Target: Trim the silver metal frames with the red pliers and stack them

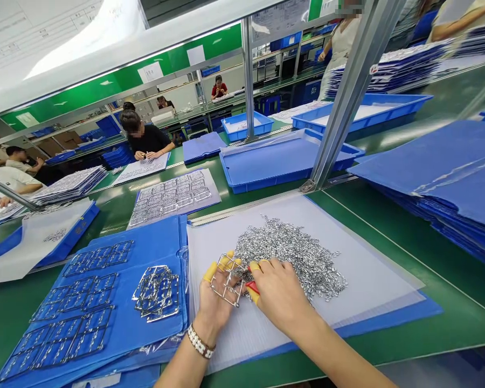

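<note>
My left hand [218,293], with yellow finger covers, is closed around a small silver wire frame [227,288] with crossbars. In my right hand [277,291], also with yellow finger covers, are red-handled pliers [251,286]; their jaws are hidden near the frame's right side. Just beyond both hands, a heap of small shiny metal pieces [286,253] lies on a white sheet [367,269]. To the left, a pile of loose wire frames [157,293] rests on a blue board [157,242]. Rows of similar frames [64,339] with small pieces in them lie beside that pile.
Another sheet of frames [172,195] lies farther back. Blue trays [275,161] stand behind the white sheet, near a metal post [347,91]. Stacked blue boards [440,172] are on the right. A co-worker in black [147,137] sits across the green table [440,323].
</note>
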### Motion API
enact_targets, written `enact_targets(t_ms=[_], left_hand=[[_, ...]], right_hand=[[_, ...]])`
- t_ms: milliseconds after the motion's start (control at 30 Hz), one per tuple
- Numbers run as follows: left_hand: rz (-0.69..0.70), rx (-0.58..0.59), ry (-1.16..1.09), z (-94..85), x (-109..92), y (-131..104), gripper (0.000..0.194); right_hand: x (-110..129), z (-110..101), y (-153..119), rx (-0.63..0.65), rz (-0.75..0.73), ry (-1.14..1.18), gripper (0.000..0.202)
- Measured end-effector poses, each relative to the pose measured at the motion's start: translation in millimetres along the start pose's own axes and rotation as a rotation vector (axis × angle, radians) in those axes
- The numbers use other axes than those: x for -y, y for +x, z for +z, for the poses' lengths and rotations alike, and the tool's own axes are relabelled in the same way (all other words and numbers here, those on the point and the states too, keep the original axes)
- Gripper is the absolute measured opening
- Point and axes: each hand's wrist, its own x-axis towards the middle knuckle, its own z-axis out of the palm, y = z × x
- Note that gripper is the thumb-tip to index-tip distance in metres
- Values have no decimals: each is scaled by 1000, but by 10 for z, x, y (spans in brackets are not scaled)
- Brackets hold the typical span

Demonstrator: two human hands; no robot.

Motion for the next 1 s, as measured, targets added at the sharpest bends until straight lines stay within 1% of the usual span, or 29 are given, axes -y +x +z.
enact_targets(t_ms=[300,567,833,1000], left_hand=[[40,-36,-7,-2,14,-23,36],[34,-17,-34,18,-42,-19,39],[67,-24,-36,13,-23,-7,38],[85,-40,-25,39,-23,-20,38]], right_hand=[[30,8,8,0,7,2,20],[11,-15,23,-8,11,8,23],[38,15,37,-20,3,11,20],[46,-15,36,-8,5,16,19]])
